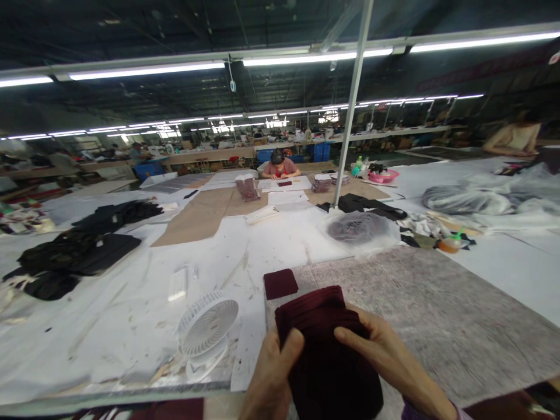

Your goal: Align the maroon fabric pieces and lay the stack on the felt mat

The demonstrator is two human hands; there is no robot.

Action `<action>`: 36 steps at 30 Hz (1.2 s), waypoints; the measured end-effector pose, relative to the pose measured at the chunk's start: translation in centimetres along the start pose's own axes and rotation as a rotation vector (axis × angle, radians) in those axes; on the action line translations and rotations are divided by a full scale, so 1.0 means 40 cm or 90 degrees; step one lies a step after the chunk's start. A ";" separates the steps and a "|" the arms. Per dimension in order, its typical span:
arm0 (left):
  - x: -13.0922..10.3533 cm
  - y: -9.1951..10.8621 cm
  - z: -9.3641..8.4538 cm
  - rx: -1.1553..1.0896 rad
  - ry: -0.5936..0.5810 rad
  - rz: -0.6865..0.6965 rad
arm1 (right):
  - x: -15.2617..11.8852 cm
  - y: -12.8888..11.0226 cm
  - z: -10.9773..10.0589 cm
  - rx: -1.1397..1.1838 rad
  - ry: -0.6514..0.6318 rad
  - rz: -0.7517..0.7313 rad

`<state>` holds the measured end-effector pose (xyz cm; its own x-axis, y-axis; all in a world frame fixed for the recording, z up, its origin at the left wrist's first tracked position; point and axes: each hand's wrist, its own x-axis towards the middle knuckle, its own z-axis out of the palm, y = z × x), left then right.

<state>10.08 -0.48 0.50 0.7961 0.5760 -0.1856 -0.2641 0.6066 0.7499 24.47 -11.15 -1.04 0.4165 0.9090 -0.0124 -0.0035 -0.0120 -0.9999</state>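
Between my two hands is a thick stack of dark maroon fabric pieces, tilted up towards me, its layered edges showing along the top. My left hand grips the stack's left side, thumb on the front face. On the right side, my right hand has its thumb on the front and its fingers behind, partly hidden by the cloth. Just beyond the stack, a single maroon fabric piece lies flat on the corner of a mottled grey sheet.
A white desk fan stands left of my hands. Further off are a clear plastic bag, a metal pole, dark cloth heaps and a pink basin. Across the table a person bends over maroon cloth beside stacked pieces.
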 end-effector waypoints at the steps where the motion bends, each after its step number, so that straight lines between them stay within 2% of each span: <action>1: 0.001 -0.008 -0.006 0.052 0.007 0.017 | 0.001 0.002 0.000 -0.004 0.005 -0.006; 5: 0.009 -0.034 -0.027 0.137 0.045 0.020 | 0.003 0.009 0.000 -0.029 0.025 -0.004; 9: 0.007 -0.029 -0.029 0.123 0.022 0.003 | 0.008 0.006 -0.002 0.031 0.058 -0.011; 14: -0.001 -0.011 -0.021 0.117 -0.008 -0.032 | 0.014 -0.016 -0.010 0.092 0.031 0.017; 17: -0.001 -0.005 -0.018 0.107 -0.002 -0.023 | 0.010 -0.023 -0.013 0.100 0.025 0.022; 24: 0.004 0.000 -0.010 0.096 0.014 0.021 | -0.006 -0.003 -0.005 0.096 -0.059 0.041; 29: 0.005 -0.001 -0.001 0.084 0.025 0.021 | -0.009 0.005 -0.002 0.044 -0.024 0.050; 31: 0.007 0.002 0.000 0.038 0.039 0.018 | -0.009 0.005 -0.003 0.033 -0.020 0.054; 36: 0.015 0.011 -0.002 -0.192 0.034 -0.070 | -0.007 0.000 -0.004 -0.003 -0.018 0.047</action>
<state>10.38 0.19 0.67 0.8014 0.5209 -0.2941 -0.3340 0.7975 0.5024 24.48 -11.47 -1.05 0.3891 0.9172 -0.0855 -0.0285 -0.0808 -0.9963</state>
